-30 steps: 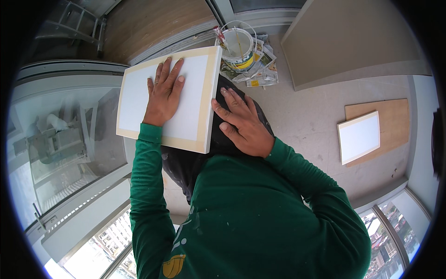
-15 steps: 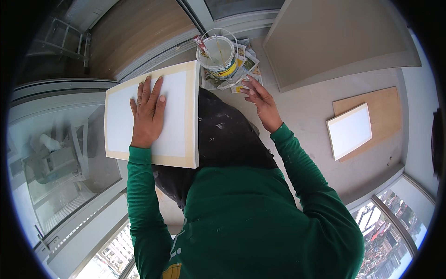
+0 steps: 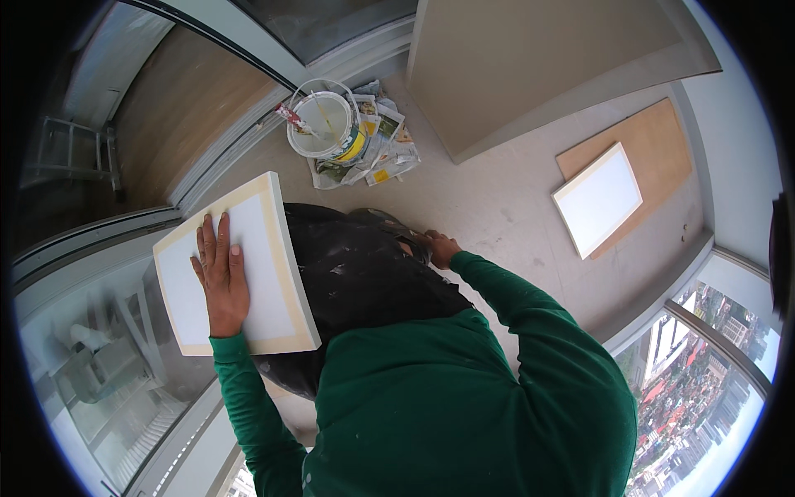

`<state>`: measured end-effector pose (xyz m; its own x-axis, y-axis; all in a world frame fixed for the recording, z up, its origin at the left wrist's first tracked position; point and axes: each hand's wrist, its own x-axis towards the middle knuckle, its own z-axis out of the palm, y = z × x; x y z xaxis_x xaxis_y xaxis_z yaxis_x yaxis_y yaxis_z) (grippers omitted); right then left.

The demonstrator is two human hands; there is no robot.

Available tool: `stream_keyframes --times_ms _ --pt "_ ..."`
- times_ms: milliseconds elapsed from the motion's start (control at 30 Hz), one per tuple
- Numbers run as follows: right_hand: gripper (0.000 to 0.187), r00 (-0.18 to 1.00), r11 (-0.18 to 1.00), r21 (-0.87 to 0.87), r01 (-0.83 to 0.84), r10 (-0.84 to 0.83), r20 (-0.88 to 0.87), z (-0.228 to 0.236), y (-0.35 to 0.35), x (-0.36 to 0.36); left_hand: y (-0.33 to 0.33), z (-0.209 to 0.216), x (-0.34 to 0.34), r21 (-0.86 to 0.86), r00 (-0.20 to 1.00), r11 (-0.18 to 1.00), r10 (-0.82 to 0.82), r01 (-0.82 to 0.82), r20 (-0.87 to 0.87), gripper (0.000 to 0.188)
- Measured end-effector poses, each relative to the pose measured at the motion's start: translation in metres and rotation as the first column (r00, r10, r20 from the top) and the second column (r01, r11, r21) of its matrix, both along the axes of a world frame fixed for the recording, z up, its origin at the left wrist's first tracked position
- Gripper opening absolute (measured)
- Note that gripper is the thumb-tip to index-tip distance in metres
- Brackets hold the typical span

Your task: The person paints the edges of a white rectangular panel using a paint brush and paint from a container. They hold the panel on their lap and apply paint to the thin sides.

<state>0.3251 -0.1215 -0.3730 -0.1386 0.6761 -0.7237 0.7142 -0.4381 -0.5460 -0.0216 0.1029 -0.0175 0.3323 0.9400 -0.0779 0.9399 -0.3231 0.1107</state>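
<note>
Pale grey floor [image 3: 489, 195] is spreading out to the right; a framed glass pane [image 3: 99, 364] is standing along the left. I am viewing from the head camera. The white rectangular panel with a cream border and thick side edge [image 3: 269, 265] is lying tilted across the thigh of the paint-flecked black trousers [image 3: 339, 265]. The bare left hand [image 3: 224, 294] is resting flat on its face, fingers extended, not gripping. The bare right hand [image 3: 445, 249] is hanging low beyond the leg, fingers curled; I cannot tell whether it is gripping anything.

Handling estimate: I am judging the panel light and stiff, its face smooth and possibly slippery, its corners prone to denting. I am favouring a hold on opposite side edges.

Clearance: glass is crowding the left; a white-and-yellow bucket [image 3: 354, 149] is standing past the upper edge; the widest room is lying rightward, before the second white panel [image 3: 600, 201].
</note>
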Motion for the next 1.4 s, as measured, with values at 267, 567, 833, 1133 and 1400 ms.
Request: stream_keyframes --times_ms 267,567,833,1133,1400 --pt "0.073 0.995 0.980 0.173 0.102 -0.097 -0.033 0.033 -0.023 0.038 0.000 0.015 0.016 -0.064 0.993 0.998 -0.009 0.016 0.120 0.057" --pt "0.075 0.833 0.466 0.758 0.457 0.073 -0.548 0.272 0.126 -0.053 0.009 0.011 0.011 -0.098 0.992 0.995 0.026 -0.014 0.126 0.057" --pt "0.082 0.879 0.381 0.822 0.423 0.046 -0.474 0.309 0.104 -0.106 0.009 0.011 0.014 -0.105 0.989 0.993 0.068 -0.054 0.131 0.060" --pt "0.079 0.919 0.434 0.840 0.325 0.063 -0.389 0.316 0.095 -0.104 0.011 0.012 0.018 -0.116 0.986 0.992 0.064 -0.045 0.157 0.060" --pt "0.078 0.934 0.494 0.828 0.266 0.081 -0.348 0.318 0.081 -0.102 0.011 0.004 0.013 -0.079 0.987 0.995 0.065 -0.054 0.147 0.059"
